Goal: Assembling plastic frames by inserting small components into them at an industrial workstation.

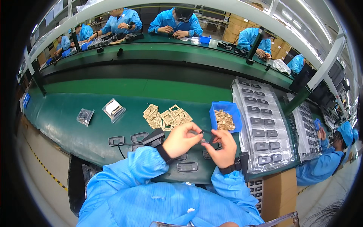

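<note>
My left hand and my right hand are raised close together over the green bench, fingertips pinched. Between them is a small dark plastic piece, partly hidden by the fingers; its exact kind cannot be made out. On the bench below lie dark rectangular housings with cut-out windows, one nearest me and others to the left, some partly covered by my hands. Just beyond my hands is a pile of flat tan frames. Right of it, small tan pieces fill a blue bin.
Clear plastic trays of dark housings stand on the right. Two small plastic bags lie at the left. A cardboard box sits below the right edge. Co-workers in blue sit across and at the right.
</note>
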`<state>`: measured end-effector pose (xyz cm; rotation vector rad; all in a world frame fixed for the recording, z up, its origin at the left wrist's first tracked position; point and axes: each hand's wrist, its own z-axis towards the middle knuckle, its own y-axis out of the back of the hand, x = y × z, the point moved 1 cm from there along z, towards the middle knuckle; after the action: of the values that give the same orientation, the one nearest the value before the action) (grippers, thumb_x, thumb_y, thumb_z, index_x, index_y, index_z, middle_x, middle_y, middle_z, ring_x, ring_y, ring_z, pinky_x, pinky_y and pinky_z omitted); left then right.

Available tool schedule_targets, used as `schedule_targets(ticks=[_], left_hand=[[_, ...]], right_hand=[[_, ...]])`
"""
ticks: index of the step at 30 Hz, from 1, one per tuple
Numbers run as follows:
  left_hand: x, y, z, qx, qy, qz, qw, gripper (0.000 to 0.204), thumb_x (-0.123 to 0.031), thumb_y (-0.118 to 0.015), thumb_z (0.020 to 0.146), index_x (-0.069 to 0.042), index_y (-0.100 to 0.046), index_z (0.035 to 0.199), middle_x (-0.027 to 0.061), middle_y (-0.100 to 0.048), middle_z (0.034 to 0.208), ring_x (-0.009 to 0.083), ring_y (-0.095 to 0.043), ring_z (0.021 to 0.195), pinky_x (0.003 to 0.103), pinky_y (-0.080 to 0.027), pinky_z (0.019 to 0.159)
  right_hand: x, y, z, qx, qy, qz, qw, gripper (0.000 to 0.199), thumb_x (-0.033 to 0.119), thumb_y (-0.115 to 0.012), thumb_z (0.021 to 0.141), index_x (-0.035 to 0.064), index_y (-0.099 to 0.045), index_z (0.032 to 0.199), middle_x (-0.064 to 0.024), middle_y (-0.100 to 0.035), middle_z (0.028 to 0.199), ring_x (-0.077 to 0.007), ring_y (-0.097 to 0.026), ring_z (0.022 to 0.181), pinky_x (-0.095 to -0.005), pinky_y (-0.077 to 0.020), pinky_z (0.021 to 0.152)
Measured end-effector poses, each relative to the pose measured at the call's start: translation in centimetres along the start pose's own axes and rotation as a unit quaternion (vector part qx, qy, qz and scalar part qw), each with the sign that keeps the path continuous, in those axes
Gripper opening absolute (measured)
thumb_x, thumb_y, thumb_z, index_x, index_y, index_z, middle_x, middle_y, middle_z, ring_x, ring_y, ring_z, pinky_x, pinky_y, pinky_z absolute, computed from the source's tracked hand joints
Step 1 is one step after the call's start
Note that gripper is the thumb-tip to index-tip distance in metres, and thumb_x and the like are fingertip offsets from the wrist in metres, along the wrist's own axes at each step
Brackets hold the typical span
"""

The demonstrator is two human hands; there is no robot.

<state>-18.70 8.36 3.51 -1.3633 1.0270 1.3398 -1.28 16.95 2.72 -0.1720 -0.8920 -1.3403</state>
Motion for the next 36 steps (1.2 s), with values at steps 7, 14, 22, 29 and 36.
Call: schedule_targets(ticks=[7, 14, 22, 29, 36], left_hand=[[-0.5, 2.5, -7.5, 0.015, 0.087, 0.043, 0.995, 0.021, -0.008, -0.066, 0.098, 0.001, -0.061, 0.117, 0.0056, -0.070, 0.097, 0.0063, -0.065, 0.085, 0.023, -0.053, 0.072], [1.5, 4.3, -10.5, 0.042, -0.152, 0.415, 0.896, 0.032, -0.017, -0.080, 0.083, -0.006, -0.069, 0.110, 0.0083, -0.069, 0.113, 0.0277, -0.068, 0.097, 0.036, -0.056, 0.080], [3.3, 3.4, -10.6, 0.034, -0.194, 0.452, 0.870, 0.041, -0.026, -0.084, 0.078, -0.012, -0.072, 0.114, 0.0045, -0.069, 0.112, 0.0252, -0.067, 0.096, 0.034, -0.057, 0.078], [3.8, 3.0, -10.6, 0.047, -0.250, 0.524, 0.813, 0.036, -0.029, -0.080, 0.082, -0.015, -0.074, 0.115, 0.0001, -0.067, 0.112, 0.0184, -0.062, 0.097, 0.032, -0.058, 0.071], [4.0, 3.2, -10.3, 0.055, -0.246, 0.526, 0.812, 0.033, -0.029, -0.078, 0.084, -0.012, -0.074, 0.112, -0.0001, -0.065, 0.113, 0.0172, -0.061, 0.102, 0.031, -0.058, 0.071]], right_hand=[[3.2, 0.3, -2.0, 0.142, 0.014, 0.013, 0.990, 0.041, 0.005, -0.089, 0.066, 0.0024, -0.071, 0.103, -0.0134, -0.069, 0.097, -0.0272, -0.068, 0.085, -0.0346, -0.0552, 0.073], [1.7, 0.2, -4.7, 0.270, -0.104, 0.015, 0.957, 0.036, 0.006, -0.089, 0.065, 0.0046, -0.071, 0.096, -0.0110, -0.067, 0.098, -0.0304, -0.066, 0.090, -0.0375, -0.0535, 0.079], [2.2, -1.2, -3.7, 0.322, -0.079, -0.017, 0.943, 0.040, 0.011, -0.090, 0.063, 0.0056, -0.070, 0.098, -0.0096, -0.061, 0.100, -0.0310, -0.061, 0.091, -0.0393, -0.0507, 0.078], [2.1, -1.2, -3.2, 0.345, -0.087, -0.019, 0.934, 0.041, 0.015, -0.091, 0.063, 0.0056, -0.070, 0.097, -0.0098, -0.060, 0.098, -0.0316, -0.061, 0.091, -0.0401, -0.0500, 0.080], [2.2, -0.8, -3.9, 0.327, -0.073, -0.026, 0.942, 0.048, 0.016, -0.090, 0.065, 0.0041, -0.070, 0.107, -0.0109, -0.062, 0.101, -0.0330, -0.061, 0.095, -0.0407, -0.0504, 0.082]])
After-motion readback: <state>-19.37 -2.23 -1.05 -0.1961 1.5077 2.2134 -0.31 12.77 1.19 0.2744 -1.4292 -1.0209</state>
